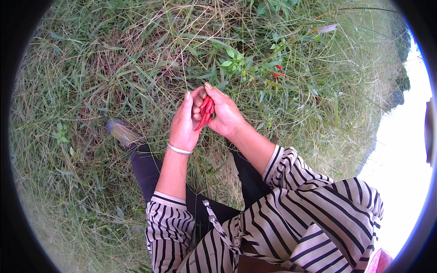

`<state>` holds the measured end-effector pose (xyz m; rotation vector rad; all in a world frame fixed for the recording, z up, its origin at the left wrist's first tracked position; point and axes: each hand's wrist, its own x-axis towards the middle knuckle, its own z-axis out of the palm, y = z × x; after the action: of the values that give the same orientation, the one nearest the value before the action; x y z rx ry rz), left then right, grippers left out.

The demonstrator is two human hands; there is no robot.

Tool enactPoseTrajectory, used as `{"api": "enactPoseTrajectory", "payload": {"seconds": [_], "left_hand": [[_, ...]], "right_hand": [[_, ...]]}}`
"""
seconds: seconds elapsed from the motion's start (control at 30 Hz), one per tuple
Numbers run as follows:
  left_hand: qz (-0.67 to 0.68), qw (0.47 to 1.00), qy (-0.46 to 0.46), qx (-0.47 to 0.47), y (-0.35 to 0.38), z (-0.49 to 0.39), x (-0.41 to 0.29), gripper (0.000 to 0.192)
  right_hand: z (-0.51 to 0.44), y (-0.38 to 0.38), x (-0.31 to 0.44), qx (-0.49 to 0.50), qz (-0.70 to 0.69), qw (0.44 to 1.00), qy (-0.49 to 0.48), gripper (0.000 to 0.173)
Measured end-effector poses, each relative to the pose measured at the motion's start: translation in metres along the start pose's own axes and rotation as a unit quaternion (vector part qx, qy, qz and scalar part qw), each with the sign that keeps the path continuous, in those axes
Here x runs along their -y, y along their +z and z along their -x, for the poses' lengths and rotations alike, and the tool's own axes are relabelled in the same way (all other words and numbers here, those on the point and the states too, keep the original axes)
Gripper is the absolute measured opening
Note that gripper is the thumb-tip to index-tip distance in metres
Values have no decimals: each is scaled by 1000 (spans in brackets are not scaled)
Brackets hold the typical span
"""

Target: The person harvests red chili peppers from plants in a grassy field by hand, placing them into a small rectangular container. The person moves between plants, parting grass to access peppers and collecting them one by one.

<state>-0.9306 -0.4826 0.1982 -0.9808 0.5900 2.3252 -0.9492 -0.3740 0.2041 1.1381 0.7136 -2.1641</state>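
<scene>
Several slender red chili peppers (206, 112) lie bunched between my two cupped hands, with a bit of green among them. My left hand (182, 123) wraps the bunch from the left, thumb pointing up and fingers curled behind the peppers. A pale metal bangle (179, 149) circles the left wrist. From the other side my right hand (226, 112) closes round the same peppers, its thumb near the left fingertips. Just beyond the hands stands a leafy green chili plant (235, 63) in the grass, with red peppers (278, 74) beside it.
Tangled green and dry grass (102, 82) covers the ground. A shoe (123, 133) and dark trouser legs (146, 167) are below the hands. Two beaded cords (212, 218) hang from the striped shirt (293, 218). A pale, slender object (326, 28) lies in the grass at upper right.
</scene>
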Motion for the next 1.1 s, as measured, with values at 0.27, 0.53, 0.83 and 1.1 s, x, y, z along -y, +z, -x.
{"api": "enactPoseTrajectory", "payload": {"seconds": [0.27, 0.53, 0.83, 1.1], "left_hand": [[16, 1000, -17, -12, -10, -4, 12, 50], [14, 998, -42, -54, -3, -1, 17, 40], [-118, 993, 22, -18, -4, -1, 19, 40], [-149, 984, -47, 85, -11, 4, 6, 32]], "right_hand": [[10, 6, -18, -29, 417, 856, -304, 17], [-1, -11, -13, -51, 615, 662, -425, 19], [-16, -29, -9, -35, 620, 675, -399, 25], [6, -5, 26, 48, 507, 856, -84, 42]]}}
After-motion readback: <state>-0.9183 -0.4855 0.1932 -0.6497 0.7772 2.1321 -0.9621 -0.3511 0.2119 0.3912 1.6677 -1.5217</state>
